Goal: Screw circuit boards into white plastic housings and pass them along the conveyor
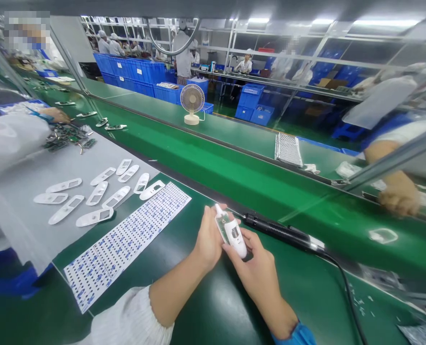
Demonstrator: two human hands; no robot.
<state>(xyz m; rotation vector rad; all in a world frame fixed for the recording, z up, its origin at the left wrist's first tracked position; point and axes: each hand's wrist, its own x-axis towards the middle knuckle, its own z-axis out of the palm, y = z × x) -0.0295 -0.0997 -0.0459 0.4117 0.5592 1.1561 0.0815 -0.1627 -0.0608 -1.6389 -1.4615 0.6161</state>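
One gadget (236,238), tip (218,209) pointing away

Above the worktop (213,311), its long axis slants from far left to near right. The left hand (210,242) has fingers grasping its side; the right hand (258,263), its rounded white end.

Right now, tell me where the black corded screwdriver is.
In the head view, the screwdriver lies right of centre, between the right hand and the green belt.

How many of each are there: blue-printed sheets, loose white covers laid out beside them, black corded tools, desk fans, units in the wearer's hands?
Blue-printed sheet: 1
White covers: 11
Black corded tool: 1
Desk fan: 1
Held unit: 1
Total: 15
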